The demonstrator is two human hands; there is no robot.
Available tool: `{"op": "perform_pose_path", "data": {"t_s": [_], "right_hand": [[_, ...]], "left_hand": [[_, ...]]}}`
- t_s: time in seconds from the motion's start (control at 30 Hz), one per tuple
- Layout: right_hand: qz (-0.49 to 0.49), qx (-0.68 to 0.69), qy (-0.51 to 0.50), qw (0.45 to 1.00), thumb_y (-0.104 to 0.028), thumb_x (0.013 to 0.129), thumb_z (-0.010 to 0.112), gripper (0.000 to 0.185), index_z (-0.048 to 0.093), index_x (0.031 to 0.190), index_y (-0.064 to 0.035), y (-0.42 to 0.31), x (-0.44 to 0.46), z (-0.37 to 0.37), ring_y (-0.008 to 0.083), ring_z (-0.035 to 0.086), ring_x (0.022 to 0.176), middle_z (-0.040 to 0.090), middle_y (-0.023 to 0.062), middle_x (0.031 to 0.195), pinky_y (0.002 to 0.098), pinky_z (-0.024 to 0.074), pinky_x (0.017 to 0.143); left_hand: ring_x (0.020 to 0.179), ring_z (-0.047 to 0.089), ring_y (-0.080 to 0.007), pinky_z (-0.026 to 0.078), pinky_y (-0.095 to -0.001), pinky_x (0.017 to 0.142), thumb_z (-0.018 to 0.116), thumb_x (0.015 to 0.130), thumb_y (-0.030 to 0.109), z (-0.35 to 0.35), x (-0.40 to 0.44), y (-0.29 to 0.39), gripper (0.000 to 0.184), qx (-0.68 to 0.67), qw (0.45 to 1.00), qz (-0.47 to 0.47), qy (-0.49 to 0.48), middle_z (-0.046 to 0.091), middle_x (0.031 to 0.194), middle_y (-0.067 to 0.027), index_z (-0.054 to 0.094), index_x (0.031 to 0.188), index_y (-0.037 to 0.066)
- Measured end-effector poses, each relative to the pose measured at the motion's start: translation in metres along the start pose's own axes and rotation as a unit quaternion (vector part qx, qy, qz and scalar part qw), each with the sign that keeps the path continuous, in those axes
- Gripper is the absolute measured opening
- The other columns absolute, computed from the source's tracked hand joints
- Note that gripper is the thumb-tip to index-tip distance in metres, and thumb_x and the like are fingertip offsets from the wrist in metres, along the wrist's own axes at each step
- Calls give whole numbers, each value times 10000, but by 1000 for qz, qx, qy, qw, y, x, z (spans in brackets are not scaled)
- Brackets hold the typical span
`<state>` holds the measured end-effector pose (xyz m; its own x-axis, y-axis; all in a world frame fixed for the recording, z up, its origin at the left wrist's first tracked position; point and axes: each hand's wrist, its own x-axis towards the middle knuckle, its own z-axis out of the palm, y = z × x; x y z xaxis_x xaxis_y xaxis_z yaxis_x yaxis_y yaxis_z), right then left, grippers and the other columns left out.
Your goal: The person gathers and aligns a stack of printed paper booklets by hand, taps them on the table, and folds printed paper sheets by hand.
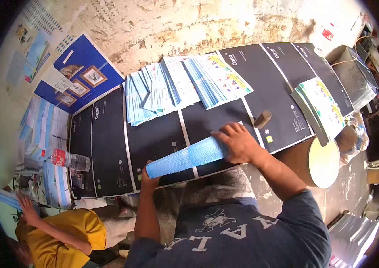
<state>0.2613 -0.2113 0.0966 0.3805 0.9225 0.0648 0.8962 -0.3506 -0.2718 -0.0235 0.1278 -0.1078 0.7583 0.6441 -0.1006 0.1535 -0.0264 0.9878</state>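
Observation:
A thick stack of thin light-blue booklets (188, 156) is held between my two hands over the near edge of the table, its layered edges facing up. My left hand (149, 177) grips the left end, with most of its fingers hidden. At the other end, my right hand (238, 142) is wrapped over the stack. Farther back lie fanned piles of printed booklets (156, 89) with blue edges and colourful covers. To the right is another neat pile of booklets (321, 107). A short brown cylinder (262, 119) stands near my right hand.
Black "Carta" sheets (109, 143) cover the table. A blue picture board (80, 76) leans at the left, with a red-labelled plastic bottle (69, 160) nearby. A person in a yellow top (69, 232) works at lower left. A round container (323, 161) stands at the right.

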Motion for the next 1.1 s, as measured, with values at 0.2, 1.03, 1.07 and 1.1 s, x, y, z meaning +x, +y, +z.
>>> {"op": "perform_pose_path", "data": {"t_s": [0.2, 1.03, 1.07, 1.1], "right_hand": [[81, 483, 150, 859, -27, 663, 841, 1055, 266, 1546, -71, 23, -31, 53, 367, 340, 1436, 348, 209, 1546, 442, 310, 1174], [191, 605, 78, 769, -94, 770, 831, 620, 548, 1313, 5, 23, -32, 72, 210, 630, 1056, 709, 113, 1093, 332, 462, 982], [174, 652, 65, 735, -126, 738, 861, 703, 531, 1346, -1, 15, -36, 46, 208, 618, 1088, 669, 130, 1201, 338, 456, 1001], [126, 663, 71, 735, -276, 754, 855, 756, 514, 1372, -7, 9, -46, 29, 232, 615, 1114, 636, 158, 1260, 354, 456, 1020]], "left_hand": [[1115, 624, -189, 490, -367, 983, 840, 789, 78, 36, -17, 102, 692, 166, 984, -67, 25, 646, 1218, -87, 460, 1364, 15], [1040, 640, -184, 498, -338, 936, 776, 760, -51, 46, -6, 136, 487, -41, 992, -37, -116, 680, 1152, -89, 606, 1211, 11], [1040, 640, -184, 498, -338, 936, 776, 760, -51, 43, -8, 157, 487, -43, 993, -30, -103, 680, 1152, -89, 606, 1211, 11], [1021, 646, -178, 502, -336, 924, 782, 751, -46, 39, -17, 179, 462, -49, 991, -24, -125, 692, 1114, -76, 622, 1181, 7]]}}
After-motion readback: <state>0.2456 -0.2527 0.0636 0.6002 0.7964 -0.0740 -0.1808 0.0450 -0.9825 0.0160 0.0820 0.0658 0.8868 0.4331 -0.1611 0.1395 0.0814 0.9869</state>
